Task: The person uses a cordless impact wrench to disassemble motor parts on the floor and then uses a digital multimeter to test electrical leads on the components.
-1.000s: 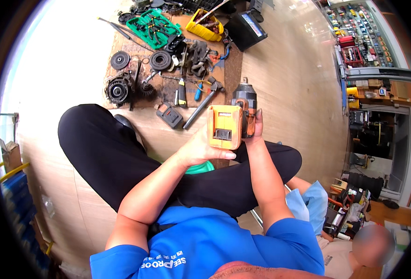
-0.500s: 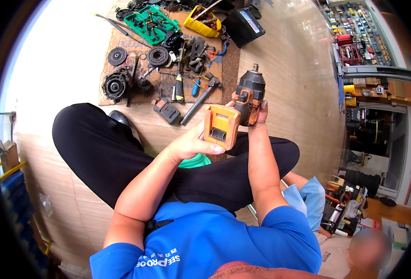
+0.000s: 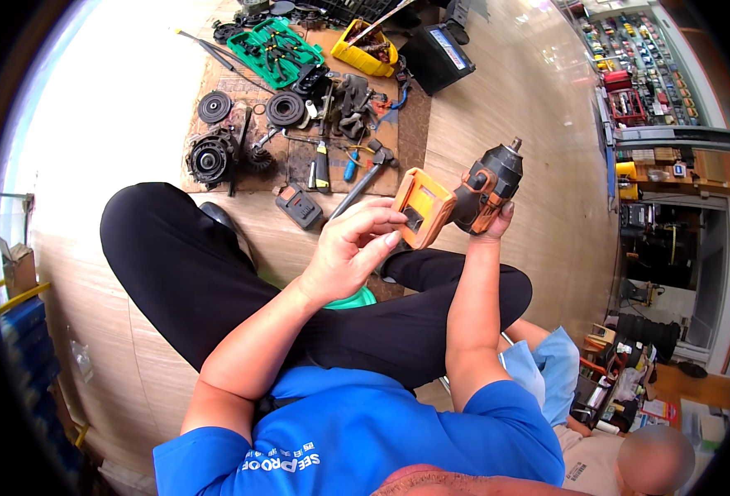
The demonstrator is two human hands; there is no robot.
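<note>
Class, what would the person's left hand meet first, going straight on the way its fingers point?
The left hand would likely meet the orange base of the power tool first; whether they touch now is unclear.

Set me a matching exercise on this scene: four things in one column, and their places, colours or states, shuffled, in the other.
Things:
1. Power tool
2. Battery pack
3. Tool case
4. Bin

Places, colours, states:
A. Beside the handle of the hammer
B. Yellow
C. Held in the right hand
D. Green and lying open

Right pairs: 1-C, 2-A, 3-D, 4-B
</note>
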